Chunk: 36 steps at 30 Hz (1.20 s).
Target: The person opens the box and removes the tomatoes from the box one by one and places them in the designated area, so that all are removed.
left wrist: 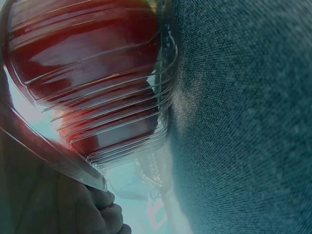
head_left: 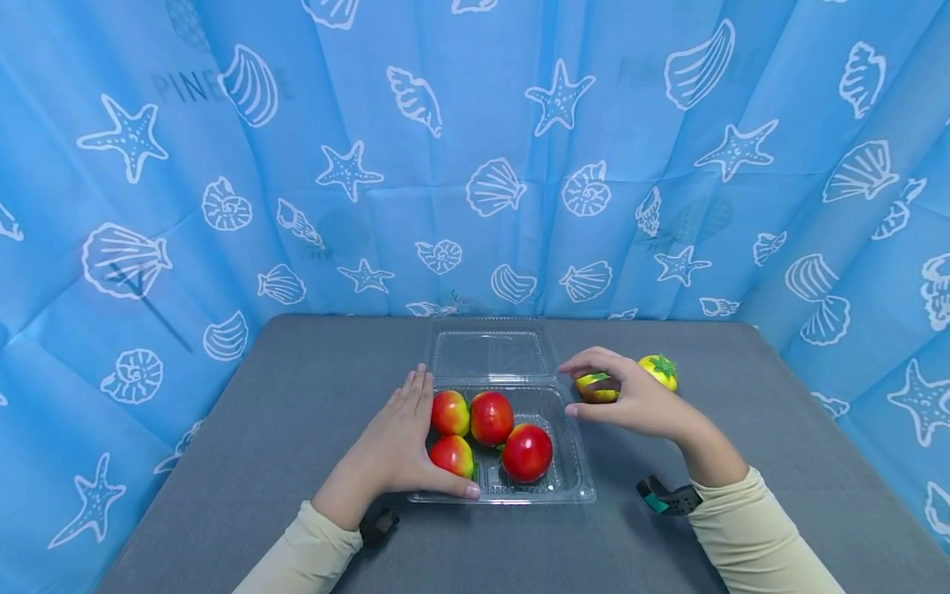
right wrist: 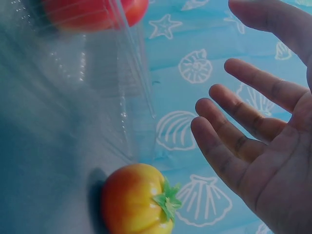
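A clear plastic clamshell box lies with its lid folded back, holding several red and yellow toy tomatoes. My left hand rests along the left side of the box, fingers straight on the rim and thumb across the front edge. In the left wrist view, the ribbed wall shows red fruit behind it. To the right of the box, my right hand hovers with spread, slightly bent fingers and nothing in it. Beyond it sit a yellow tomato with green leaves and another yellow one, partly covered by the hand.
The box stands on a grey cloth-covered table. Behind it and along both sides hangs a blue curtain with white shells and starfish. A dark band is worn on the right wrist, another on the left.
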### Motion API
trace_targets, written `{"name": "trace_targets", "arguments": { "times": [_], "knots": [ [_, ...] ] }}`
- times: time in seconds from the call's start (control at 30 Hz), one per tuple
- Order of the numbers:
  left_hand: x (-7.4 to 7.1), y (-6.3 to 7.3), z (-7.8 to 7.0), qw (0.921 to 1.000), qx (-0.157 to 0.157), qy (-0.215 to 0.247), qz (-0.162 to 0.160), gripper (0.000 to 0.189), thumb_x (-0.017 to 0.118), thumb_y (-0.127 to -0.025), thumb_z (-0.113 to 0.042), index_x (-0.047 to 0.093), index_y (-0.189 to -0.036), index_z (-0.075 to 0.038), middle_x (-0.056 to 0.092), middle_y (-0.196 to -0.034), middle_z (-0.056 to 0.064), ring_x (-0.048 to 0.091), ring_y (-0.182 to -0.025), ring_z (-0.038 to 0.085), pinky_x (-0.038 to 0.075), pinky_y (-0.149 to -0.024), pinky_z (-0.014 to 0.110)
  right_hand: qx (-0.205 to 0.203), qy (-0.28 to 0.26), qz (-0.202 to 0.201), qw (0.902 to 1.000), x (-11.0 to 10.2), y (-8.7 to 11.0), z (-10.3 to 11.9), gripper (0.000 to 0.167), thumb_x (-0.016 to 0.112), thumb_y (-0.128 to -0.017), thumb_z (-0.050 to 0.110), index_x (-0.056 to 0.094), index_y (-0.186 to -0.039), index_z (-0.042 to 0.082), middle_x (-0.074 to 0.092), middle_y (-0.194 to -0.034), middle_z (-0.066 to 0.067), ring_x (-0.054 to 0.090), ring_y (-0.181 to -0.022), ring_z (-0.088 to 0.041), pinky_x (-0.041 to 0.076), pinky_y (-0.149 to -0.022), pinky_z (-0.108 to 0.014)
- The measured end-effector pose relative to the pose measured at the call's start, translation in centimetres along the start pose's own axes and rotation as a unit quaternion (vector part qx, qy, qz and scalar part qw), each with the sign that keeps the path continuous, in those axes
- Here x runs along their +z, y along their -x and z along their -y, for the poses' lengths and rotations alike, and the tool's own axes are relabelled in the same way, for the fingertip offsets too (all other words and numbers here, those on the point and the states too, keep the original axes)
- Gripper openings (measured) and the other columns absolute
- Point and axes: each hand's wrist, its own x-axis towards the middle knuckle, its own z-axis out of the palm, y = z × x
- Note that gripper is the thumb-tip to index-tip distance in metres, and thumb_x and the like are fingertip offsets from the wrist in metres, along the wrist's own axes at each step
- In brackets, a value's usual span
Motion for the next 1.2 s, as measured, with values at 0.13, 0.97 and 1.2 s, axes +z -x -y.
{"name": "trace_targets", "arguments": {
  "times": [0.13, 0.97, 1.2],
  "knots": [
    [0.1, 0.0, 0.1, 1.0, 0.001, 0.004, 0.0, 0.15, 0.078, -0.06, -0.088, 0.016, -0.171, -0.009, 0.01, -0.181, 0.012, 0.01, -0.167, 0.036, 0.029, -0.13, 0.059, 0.003, -0.008, 0.013, 0.9999, 0.5, -0.2, 0.1, 0.048, 0.085, -0.091, 0.027, 0.067, -0.134, 0.019, 0.065, -0.136, -0.01, 0.064, -0.124, -0.037, 0.06, -0.101, -0.056],
    [-0.1, 0.0, 0.0, 1.0, -0.002, 0.004, 0.004, 0.15, 0.077, -0.06, -0.09, 0.017, -0.171, -0.008, 0.008, -0.181, 0.012, 0.008, -0.167, 0.037, 0.027, -0.131, 0.059, -0.002, -0.042, 0.07, 0.9967, 3.2, -0.8, 0.3, 0.05, 0.084, -0.091, 0.025, 0.065, -0.136, 0.014, 0.065, -0.138, -0.004, 0.062, -0.127, -0.04, 0.058, -0.103, -0.058],
    [-0.1, 0.0, 0.0, 1.0, -0.001, 0.007, 0.003, 0.15, 0.077, -0.06, -0.089, 0.017, -0.171, -0.009, 0.008, -0.181, 0.012, 0.009, -0.167, 0.037, 0.027, -0.131, 0.06, -0.004, -0.034, 0.075, 0.9966, 3.6, -0.8, 0.4, 0.048, 0.084, -0.09, 0.028, 0.067, -0.134, 0.02, 0.068, -0.137, -0.003, 0.063, -0.124, -0.038, 0.058, -0.102, -0.059]
  ]
}}
